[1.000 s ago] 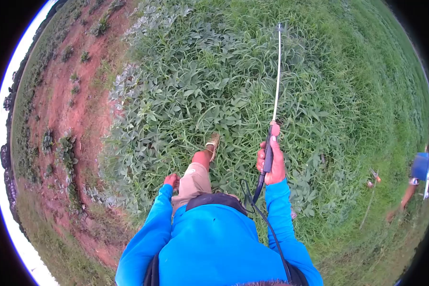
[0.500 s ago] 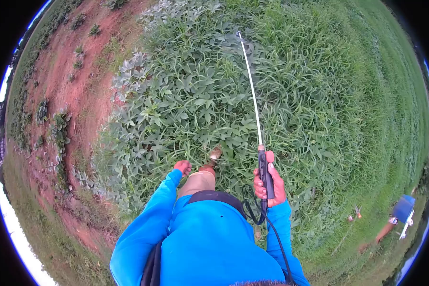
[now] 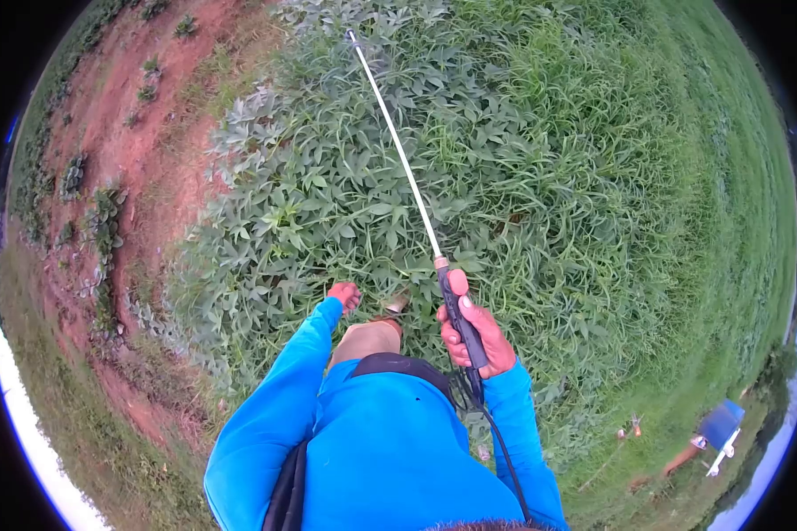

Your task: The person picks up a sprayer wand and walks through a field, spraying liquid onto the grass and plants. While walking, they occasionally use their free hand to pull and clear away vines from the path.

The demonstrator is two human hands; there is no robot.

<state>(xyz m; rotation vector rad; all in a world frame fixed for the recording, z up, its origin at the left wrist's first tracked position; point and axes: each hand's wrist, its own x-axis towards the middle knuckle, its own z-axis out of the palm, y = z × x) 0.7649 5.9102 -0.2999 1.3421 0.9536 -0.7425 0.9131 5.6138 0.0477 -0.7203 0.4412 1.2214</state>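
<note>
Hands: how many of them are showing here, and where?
2. The left hand hangs over the leafy plants, with nothing visible in its grasp; the right hand grips the dark handle of a long wand. No other hand shows.

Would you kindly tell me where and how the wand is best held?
Probably by the dark handle, coming from the right, as the right hand does: the handle is thicker than the slim white rod, which slants forward and left.
</note>
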